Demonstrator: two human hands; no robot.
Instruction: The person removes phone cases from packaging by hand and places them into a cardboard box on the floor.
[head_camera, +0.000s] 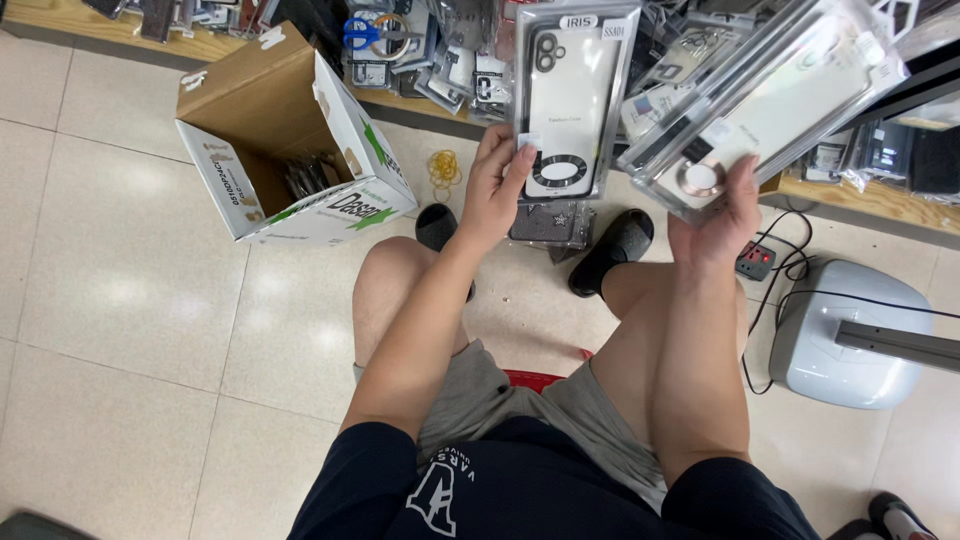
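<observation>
My left hand (497, 183) grips the lower left edge of a clear boxed phone case (572, 95), held upright with its white back and black ring facing me. My right hand (722, 218) holds a stack of similar clear-packaged phone cases (770, 100), tilted up to the right, thumb beside a round metal ring on the top one. The two packages sit side by side, nearly touching, above my knees.
An open cardboard box (290, 140) lies on its side on the tiled floor at left. A low wooden shelf (880, 200) holds several packaged accessories and blue scissors (365, 32). Yellow rubber bands (444, 168), a dark pouch (552, 222), a power strip (757, 259) and a grey machine (850, 335) are near my feet.
</observation>
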